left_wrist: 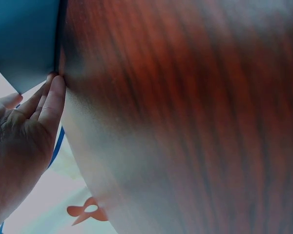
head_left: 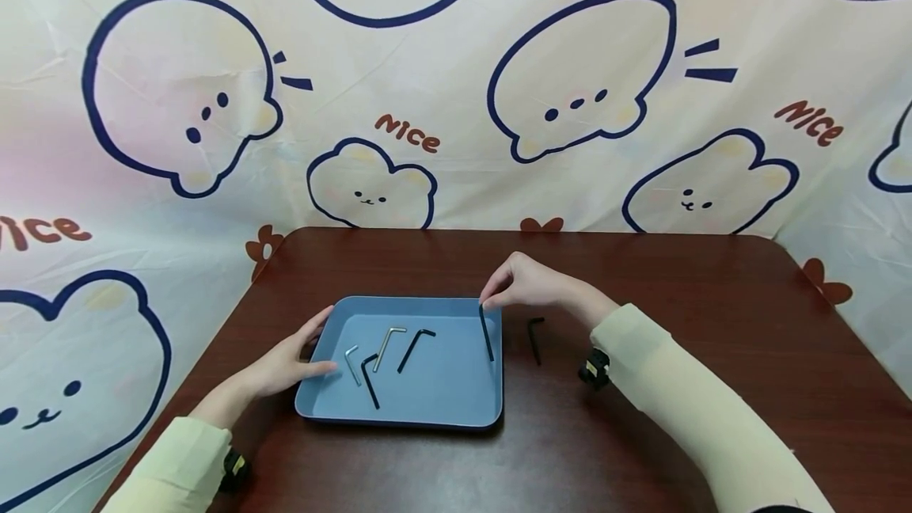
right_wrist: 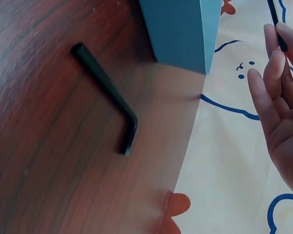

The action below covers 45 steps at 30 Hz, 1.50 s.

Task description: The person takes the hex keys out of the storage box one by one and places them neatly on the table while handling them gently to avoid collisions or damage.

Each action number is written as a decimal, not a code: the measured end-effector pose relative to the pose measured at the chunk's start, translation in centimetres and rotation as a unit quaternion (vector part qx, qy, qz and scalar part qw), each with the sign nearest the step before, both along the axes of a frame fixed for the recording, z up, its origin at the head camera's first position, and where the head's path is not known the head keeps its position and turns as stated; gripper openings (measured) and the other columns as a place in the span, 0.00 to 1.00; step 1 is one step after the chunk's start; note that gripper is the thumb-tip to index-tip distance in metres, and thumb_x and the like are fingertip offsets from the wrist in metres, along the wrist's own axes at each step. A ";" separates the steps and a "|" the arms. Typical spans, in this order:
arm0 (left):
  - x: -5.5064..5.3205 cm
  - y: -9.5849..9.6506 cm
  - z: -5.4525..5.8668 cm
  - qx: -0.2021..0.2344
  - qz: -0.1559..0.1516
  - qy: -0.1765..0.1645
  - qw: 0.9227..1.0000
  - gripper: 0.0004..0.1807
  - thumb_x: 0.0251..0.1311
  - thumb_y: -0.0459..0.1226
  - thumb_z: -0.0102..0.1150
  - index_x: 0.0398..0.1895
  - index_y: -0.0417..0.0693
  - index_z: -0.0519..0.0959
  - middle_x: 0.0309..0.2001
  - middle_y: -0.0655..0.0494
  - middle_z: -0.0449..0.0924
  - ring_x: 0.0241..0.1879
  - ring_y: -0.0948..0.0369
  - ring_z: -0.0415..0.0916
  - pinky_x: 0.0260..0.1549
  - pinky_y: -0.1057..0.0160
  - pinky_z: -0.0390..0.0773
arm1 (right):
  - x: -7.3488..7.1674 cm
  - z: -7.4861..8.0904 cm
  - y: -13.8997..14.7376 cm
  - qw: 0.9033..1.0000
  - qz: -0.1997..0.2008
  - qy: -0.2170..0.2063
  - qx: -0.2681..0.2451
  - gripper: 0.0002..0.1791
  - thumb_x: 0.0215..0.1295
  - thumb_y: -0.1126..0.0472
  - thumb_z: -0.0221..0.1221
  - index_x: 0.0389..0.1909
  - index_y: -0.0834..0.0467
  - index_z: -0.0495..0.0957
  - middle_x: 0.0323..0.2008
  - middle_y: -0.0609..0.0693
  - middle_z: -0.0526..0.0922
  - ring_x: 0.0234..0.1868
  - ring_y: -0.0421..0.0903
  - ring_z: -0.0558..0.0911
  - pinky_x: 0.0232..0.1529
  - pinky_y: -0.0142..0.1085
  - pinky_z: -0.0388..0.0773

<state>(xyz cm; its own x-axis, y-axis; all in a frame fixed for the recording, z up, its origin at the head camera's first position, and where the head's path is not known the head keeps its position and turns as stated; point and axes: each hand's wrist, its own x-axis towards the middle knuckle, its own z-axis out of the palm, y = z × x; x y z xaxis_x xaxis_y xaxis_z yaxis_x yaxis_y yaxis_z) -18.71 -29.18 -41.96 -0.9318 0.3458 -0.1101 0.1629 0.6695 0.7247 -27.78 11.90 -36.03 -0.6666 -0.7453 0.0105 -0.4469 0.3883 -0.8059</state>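
Note:
A blue tray point(head_left: 442, 394) lies on the table with several L-shaped hex keys inside. Toward its left are a small silver hex key point(head_left: 352, 365), a larger silver hex key point(head_left: 384, 348) and two black ones, a nearer black hex key point(head_left: 370, 383) and a farther one point(head_left: 416, 350). My left hand point(head_left: 288, 359) grips the tray's left side, thumb over the rim and fingers along the outer wall. At the right rim, my right hand point(head_left: 523, 283) pinches a black hex key point(head_left: 487, 335) by its upper end; its long arm slants down over the tray.
Another black hex key point(right_wrist: 107, 87) lies on the brown wooden table point(head_left: 641, 299), right of the tray. Behind the table hangs a cloth backdrop point(head_left: 456, 85) with cartoon figures. Each wrist wears a small black device point(head_left: 594, 369).

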 end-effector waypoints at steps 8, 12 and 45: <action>-0.2 0.0 -0.1 0.003 -0.003 -0.002 1.000 0.53 0.59 0.41 0.67 0.77 0.45 0.41 0.69 0.29 0.54 0.65 0.34 0.57 0.56 0.36 0.66 | 0.1 0.0 2.3 1.000 -0.013 -0.016 0.013 0.05 0.62 0.62 0.65 0.37 0.57 0.88 0.34 0.47 0.87 0.36 0.47 0.81 0.41 0.46 0.80; -0.1 0.0 -0.1 0.001 -0.001 -0.003 1.000 0.53 0.59 0.41 0.68 0.77 0.45 0.41 0.69 0.29 0.54 0.65 0.34 0.56 0.57 0.36 0.65 | 0.2 0.0 3.2 1.000 -0.012 -0.010 0.020 0.07 0.62 0.63 0.65 0.37 0.61 0.88 0.34 0.48 0.87 0.36 0.47 0.81 0.40 0.42 0.79; -0.2 -0.1 -0.1 -0.001 -0.004 0.000 1.000 0.53 0.59 0.41 0.67 0.77 0.44 0.41 0.68 0.29 0.56 0.65 0.35 0.58 0.56 0.38 0.68 | 0.4 -1.6 8.7 0.999 -0.020 -0.007 0.044 0.05 0.61 0.63 0.66 0.35 0.59 0.88 0.32 0.47 0.87 0.34 0.46 0.80 0.39 0.39 0.78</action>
